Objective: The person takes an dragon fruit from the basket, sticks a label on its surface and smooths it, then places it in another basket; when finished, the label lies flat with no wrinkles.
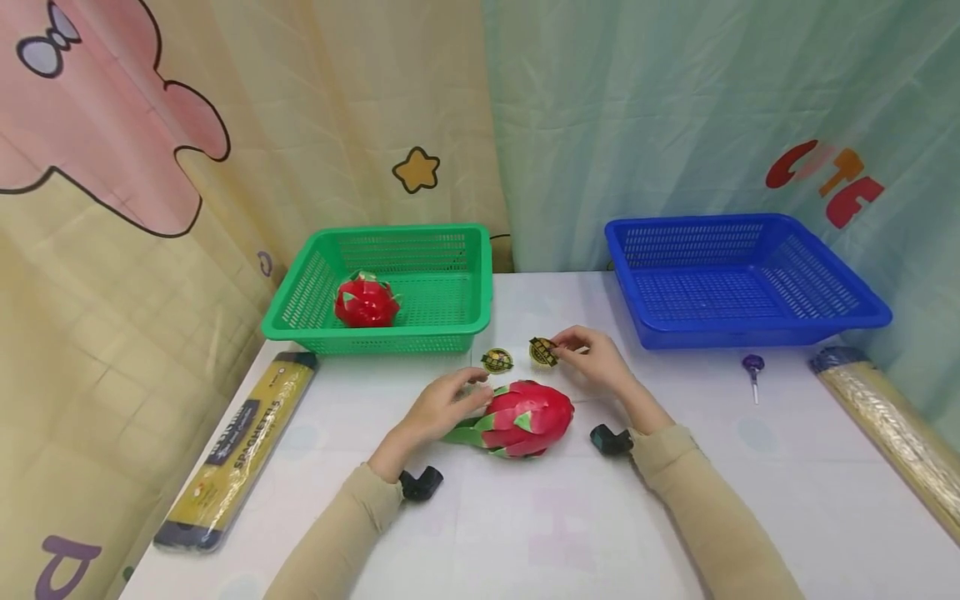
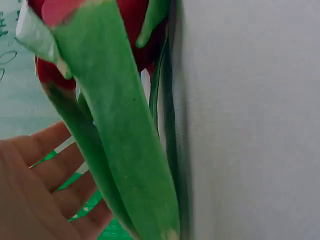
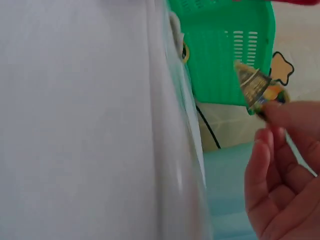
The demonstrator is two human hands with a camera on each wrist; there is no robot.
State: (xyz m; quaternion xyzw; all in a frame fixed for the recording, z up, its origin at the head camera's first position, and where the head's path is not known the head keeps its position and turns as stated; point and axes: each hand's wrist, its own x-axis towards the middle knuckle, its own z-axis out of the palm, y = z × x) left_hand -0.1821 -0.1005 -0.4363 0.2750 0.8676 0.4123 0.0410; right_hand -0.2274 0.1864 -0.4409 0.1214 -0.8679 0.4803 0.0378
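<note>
A red dragon fruit [image 1: 531, 419] with green scales lies on its side on the white table, its long green leaves [image 2: 117, 125] pointing left. Beside its leafy end is my left hand [image 1: 441, 407], fingers extended and spread in the left wrist view; whether they touch the fruit I cannot tell. My right hand [image 1: 596, 360], above and right of the fruit, pinches a round black-and-yellow sticker [image 3: 255, 87] between thumb and finger. Another similar round sticker [image 1: 497, 361] lies on the table just behind the fruit, close to my left fingertips.
A green basket [image 1: 375, 339] at the back left holds another dragon fruit [image 1: 366, 301]. At the back right stands a blue basket [image 1: 757, 331]. A spaghetti pack [image 1: 238, 450] lies left; a purple lollipop [image 1: 753, 367] and a long clear-wrapped pack [image 1: 892, 425] lie right.
</note>
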